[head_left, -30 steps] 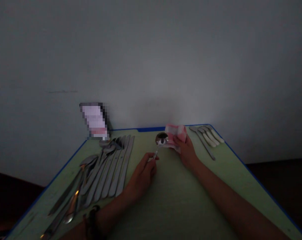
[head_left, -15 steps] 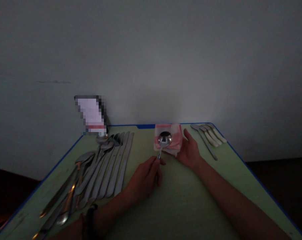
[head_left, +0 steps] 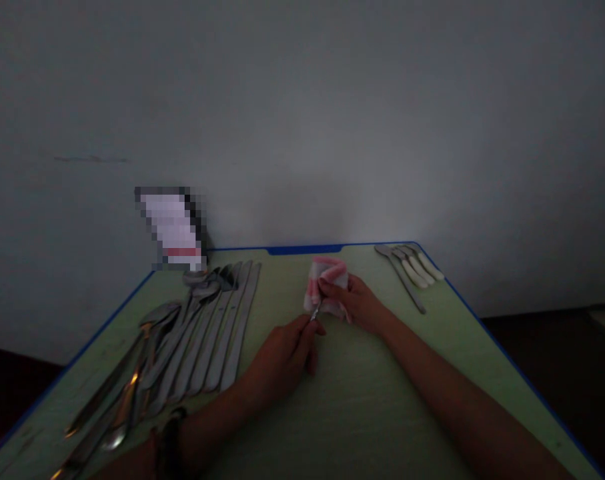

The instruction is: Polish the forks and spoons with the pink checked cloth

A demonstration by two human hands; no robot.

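My left hand [head_left: 295, 343] is closed around the handle of a metal spoon [head_left: 315, 311]. The spoon's bowl is hidden inside a folded pink and white cloth [head_left: 327, 271]. My right hand [head_left: 357, 301] grips that cloth around the bowl, its thumb pressed on top. Both hands are close together over the middle of the table. To the left of my left hand lies a row of metal knives [head_left: 242, 327], with several spoons [head_left: 205, 289] beside and among them.
A green table [head_left: 382, 400] with a blue edge stands against a grey wall [head_left: 302, 120]. At the back left a blurred phone-like screen [head_left: 172, 227] leans on the wall. Back right lie a long metal spoon [head_left: 407, 287] and several pale-handled utensils [head_left: 415, 272].
My right hand has folded the cloth over the spoon's bowl and closed on it; before, the bowl lay bare on the cloth with my thumb apart. The view has shifted slightly right.
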